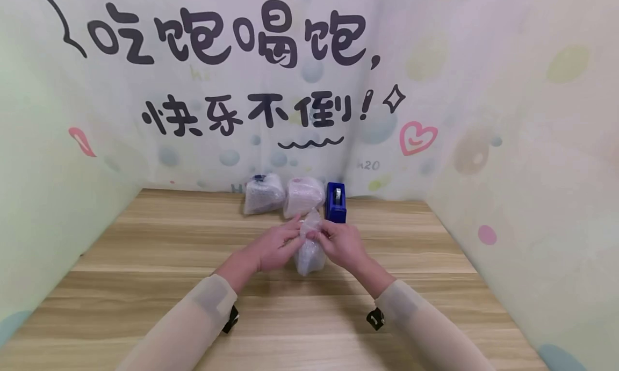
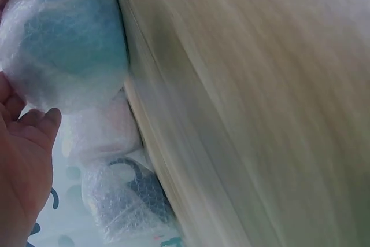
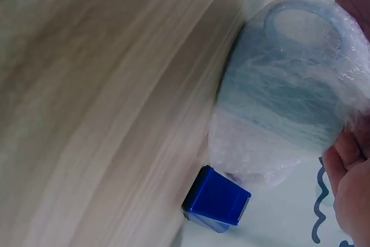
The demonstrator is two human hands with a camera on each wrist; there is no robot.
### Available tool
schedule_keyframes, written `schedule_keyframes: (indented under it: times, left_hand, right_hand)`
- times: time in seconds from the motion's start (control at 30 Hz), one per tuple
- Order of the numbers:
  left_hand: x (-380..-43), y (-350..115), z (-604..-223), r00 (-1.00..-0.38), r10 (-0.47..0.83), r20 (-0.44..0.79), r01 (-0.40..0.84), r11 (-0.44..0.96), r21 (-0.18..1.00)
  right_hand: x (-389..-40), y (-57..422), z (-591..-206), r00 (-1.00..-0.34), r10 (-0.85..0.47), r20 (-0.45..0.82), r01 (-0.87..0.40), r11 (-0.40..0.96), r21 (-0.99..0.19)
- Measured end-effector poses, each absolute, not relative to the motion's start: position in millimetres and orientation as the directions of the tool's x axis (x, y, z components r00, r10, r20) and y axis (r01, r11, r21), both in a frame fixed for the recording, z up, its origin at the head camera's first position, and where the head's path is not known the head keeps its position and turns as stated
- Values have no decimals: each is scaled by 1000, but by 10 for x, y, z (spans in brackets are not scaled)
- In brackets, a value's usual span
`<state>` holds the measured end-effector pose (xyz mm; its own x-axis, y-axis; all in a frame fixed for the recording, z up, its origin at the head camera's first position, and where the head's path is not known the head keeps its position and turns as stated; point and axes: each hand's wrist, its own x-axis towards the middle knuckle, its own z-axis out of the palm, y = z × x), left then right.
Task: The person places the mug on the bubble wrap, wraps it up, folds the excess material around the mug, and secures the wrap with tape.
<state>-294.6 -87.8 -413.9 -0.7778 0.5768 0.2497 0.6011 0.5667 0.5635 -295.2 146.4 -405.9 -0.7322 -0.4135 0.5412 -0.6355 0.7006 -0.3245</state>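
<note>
A blue-green mug in bubble wrap [image 1: 311,257] stands on the table between my hands. Its ring-shaped handle shows through the plastic in the right wrist view, where the mug [image 3: 277,99] looks fully covered. My left hand [image 1: 276,247] holds the package from the left, fingertips against the wrap. From the other side, my right hand [image 1: 343,245] pinches the wrap near the top, thumb laid over it. In the left wrist view the left fingers [image 2: 49,121] are bent at the edge of the wrapped mug [image 2: 72,47].
Behind stand two more bubble-wrapped pieces, a dark-patterned one [image 1: 264,195] and a pinkish one [image 1: 304,194]. A blue tape dispenser [image 1: 336,203] is just right of them. The wooden table [image 1: 193,237] meets a printed backdrop [image 1: 217,161] at the rear and pale walls on both sides.
</note>
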Motion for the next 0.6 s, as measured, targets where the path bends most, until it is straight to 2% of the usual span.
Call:
schedule_keyframes:
  times: [0.17,0.27,0.33,0.47,0.53,0.6]
  left_hand:
    - [-2949,-835,-4131,-824,493,278,544,554,630]
    - [-2955,-806,-4125,-817,441,372,568,504,651]
    - [-2955,-787,-4120,-778,406,479,628,491,604]
    - [-2986,-753,-4107,-612,386,690,765,510,394]
    - [-2995,-748,-4092,-554,413,723,802,499,329]
    - [-2998,-751,-4079,-539,462,704,819,481,312]
  right_hand:
    - [-2886,1429,-4011,-806,-373,459,-564,718,-407]
    - [-2854,1414,-3995,-842,-347,412,-523,711,-470]
    - [-2839,1405,-3994,-859,-326,396,-502,689,-523]
    - [-2809,1389,-4015,-881,-257,397,-463,633,-620]
    - [-2807,1380,-4030,-887,-221,405,-451,604,-657]
    - [-2815,1374,-4044,-883,-199,425,-454,590,-668]
